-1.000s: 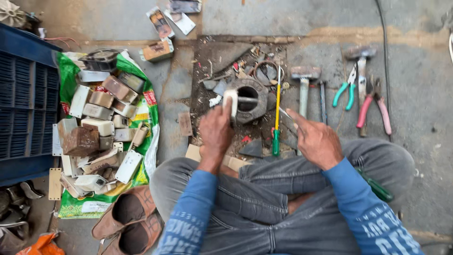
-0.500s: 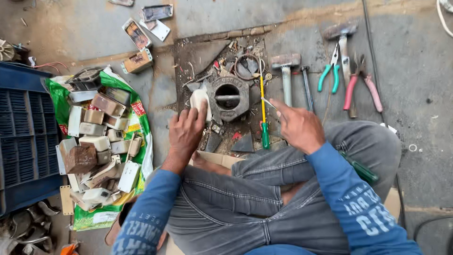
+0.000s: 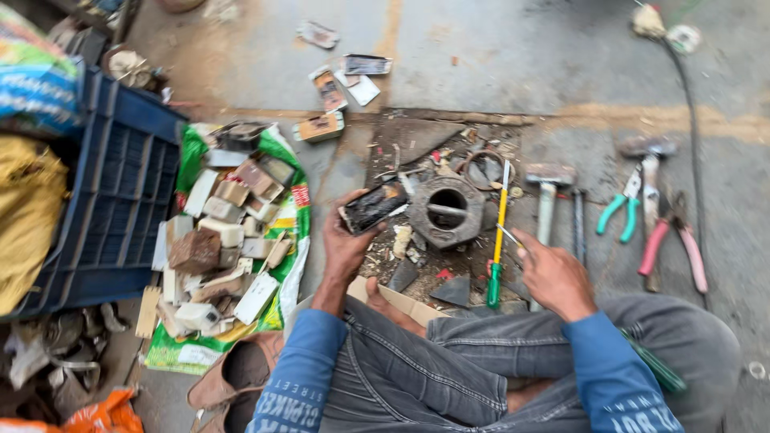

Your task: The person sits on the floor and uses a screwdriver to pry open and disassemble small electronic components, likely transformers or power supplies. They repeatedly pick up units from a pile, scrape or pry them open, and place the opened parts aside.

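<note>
Our left hand (image 3: 346, 240) has its fingers closed around a small dark flat part (image 3: 373, 207), just left of the round metal block (image 3: 447, 211). Our right hand (image 3: 553, 277) pinches a thin tool (image 3: 507, 235) beside the yellow screwdriver (image 3: 498, 232).

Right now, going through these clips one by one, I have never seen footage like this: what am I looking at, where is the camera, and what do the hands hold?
There is no machine here. A person sits cross-legged on a concrete floor, and the one camera is worn on their head, looking down at their own two hands.

The left hand holds a small flat dark piece in its fingers. The right hand pinches a thin metal tool.

Between the hands lies a round grey metal block with a hole, on a littered plate. Beside it are a yellow-and-green screwdriver, a hammer and pliers. To the left, scrap pieces are piled on a green sack next to a blue crate.
</note>
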